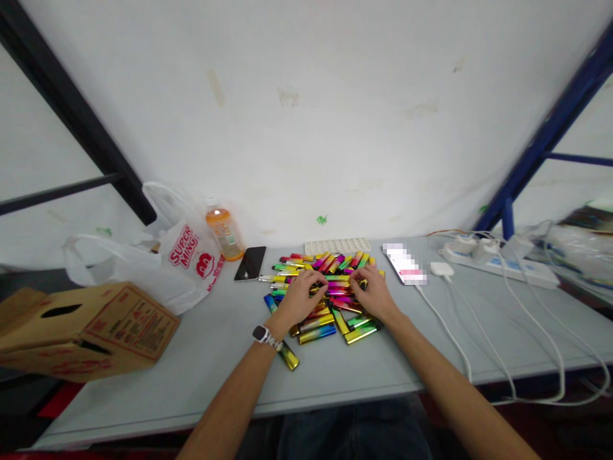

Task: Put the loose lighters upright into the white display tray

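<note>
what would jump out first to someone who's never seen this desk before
Most likely the pile of shiny, many-coloured sticks, perhaps lighters, mid-desk, with the left hand and right hand over it. Next, the white bag with red "SUPER MING" lettering on the left, beside an orange bottle near the wall. On the right, the bright-screened phone also draws the eye.
</note>
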